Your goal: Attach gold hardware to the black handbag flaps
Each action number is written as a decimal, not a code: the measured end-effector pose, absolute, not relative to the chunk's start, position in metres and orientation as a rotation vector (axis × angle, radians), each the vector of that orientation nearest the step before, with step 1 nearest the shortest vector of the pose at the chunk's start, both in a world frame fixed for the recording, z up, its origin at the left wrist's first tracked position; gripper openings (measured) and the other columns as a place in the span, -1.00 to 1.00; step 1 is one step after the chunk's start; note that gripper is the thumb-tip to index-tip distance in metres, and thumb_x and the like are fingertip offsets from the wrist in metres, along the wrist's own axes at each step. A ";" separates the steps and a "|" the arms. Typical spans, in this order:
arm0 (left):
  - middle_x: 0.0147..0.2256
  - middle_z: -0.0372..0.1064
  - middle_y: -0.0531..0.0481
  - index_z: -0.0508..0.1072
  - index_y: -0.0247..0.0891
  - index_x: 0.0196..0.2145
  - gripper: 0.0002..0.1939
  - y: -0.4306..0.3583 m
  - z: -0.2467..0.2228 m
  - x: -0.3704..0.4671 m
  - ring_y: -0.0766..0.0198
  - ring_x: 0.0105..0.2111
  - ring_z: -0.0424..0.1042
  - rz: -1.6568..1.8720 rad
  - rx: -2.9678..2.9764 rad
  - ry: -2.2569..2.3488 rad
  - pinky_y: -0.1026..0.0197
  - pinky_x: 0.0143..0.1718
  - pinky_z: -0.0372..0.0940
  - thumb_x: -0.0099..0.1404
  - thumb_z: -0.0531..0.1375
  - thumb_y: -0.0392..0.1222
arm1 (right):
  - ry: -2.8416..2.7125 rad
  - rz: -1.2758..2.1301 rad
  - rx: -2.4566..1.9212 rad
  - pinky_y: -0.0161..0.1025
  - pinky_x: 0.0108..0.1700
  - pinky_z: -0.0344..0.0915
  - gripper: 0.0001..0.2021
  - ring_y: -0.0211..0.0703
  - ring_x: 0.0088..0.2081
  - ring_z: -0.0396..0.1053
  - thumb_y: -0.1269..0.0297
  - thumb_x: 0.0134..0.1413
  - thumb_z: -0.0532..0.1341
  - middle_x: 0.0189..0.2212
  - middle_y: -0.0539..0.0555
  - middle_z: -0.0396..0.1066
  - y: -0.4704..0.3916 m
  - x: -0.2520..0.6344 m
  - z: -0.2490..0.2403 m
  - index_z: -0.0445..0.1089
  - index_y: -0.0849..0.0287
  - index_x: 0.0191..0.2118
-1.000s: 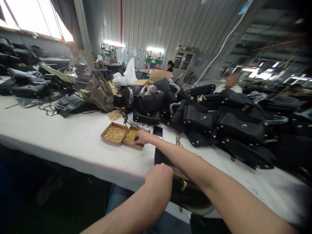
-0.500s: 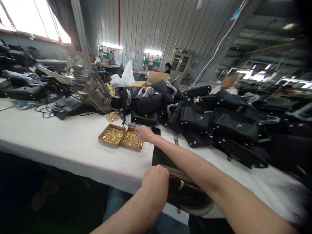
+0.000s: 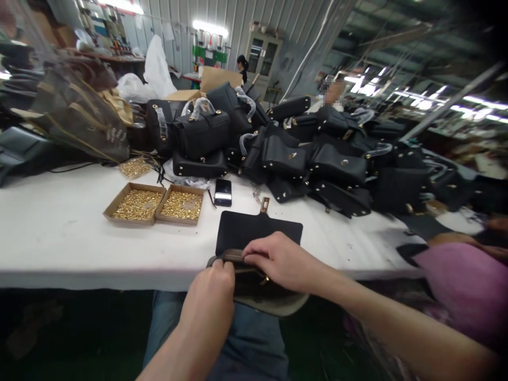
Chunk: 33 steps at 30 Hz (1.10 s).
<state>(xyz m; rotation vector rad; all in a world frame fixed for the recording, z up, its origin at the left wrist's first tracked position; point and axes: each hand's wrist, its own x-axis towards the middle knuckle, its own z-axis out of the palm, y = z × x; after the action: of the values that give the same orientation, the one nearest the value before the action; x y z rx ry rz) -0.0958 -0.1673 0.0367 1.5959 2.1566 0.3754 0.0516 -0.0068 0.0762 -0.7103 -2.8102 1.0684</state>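
A black handbag (image 3: 254, 227) lies at the table's front edge and over my lap, its flap spread away from me with a gold clasp (image 3: 264, 205) at the tip. My left hand (image 3: 210, 291) is closed on the left end of the bag's opening edge. Thumb and fingers of my right hand (image 3: 281, 259) are pinched together at that same edge; anything tiny between them is hidden. Inside the opening a gold zip pull (image 3: 265, 279) shows. Two shallow cardboard boxes, a left one (image 3: 111, 212) and a right one (image 3: 177, 220), hold small gold metal fittings (image 3: 137, 205).
Behind the boxes lies a clear bag of gold pieces (image 3: 134, 167). A phone (image 3: 223, 193) rests on the white table (image 3: 59, 238). Black handbags (image 3: 286, 153) are piled along the back. A person in pink (image 3: 464, 286) is close on the right; others are farther off.
My right hand has come back from the right box of gold fittings to the bag's opening edge. My left hand stays on the bag. The view has swung right.
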 end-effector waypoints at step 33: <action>-0.09 0.71 -0.11 0.09 -0.20 0.55 -0.33 -0.217 -0.033 -0.078 0.09 -0.29 0.74 0.969 1.775 2.390 0.16 -0.32 0.62 0.57 0.13 -0.26 | -2.238 1.967 -0.805 -0.26 -0.18 0.33 -0.82 -0.15 -0.26 0.53 0.37 0.30 0.35 -0.29 -0.04 0.68 -0.038 0.047 0.028 0.76 0.08 -0.17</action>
<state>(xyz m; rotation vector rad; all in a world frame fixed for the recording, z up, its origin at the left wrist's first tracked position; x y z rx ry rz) -0.0785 -0.2167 -0.0328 1.7750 2.3903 0.9693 0.0468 -0.0375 0.0278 -0.8054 -2.2380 1.9669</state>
